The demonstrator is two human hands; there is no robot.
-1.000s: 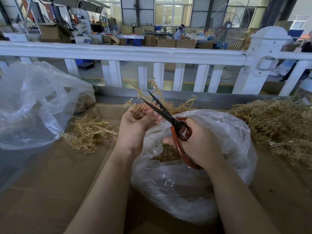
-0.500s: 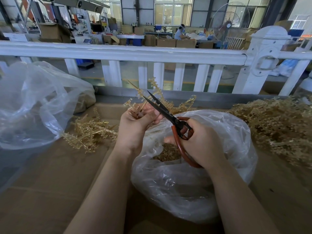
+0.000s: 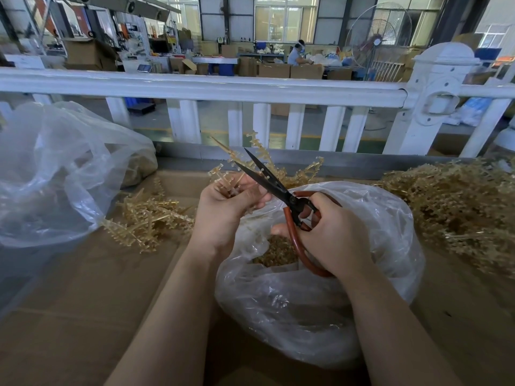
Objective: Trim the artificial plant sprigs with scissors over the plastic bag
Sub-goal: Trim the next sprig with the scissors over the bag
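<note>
While a bunch of golden sprigs (image 3: 267,165) is gripped in the curled fingers of the left hand (image 3: 225,213), red-handled scissors (image 3: 284,199) are held by the right hand (image 3: 331,235), fingers through the loops, blades parted around a stem. Directly beneath both hands, an open clear plastic bag (image 3: 315,302) with trimmings inside is seen. Loose sprigs (image 3: 147,218) are piled left of the grip, and a larger heap (image 3: 459,207) to its right.
</note>
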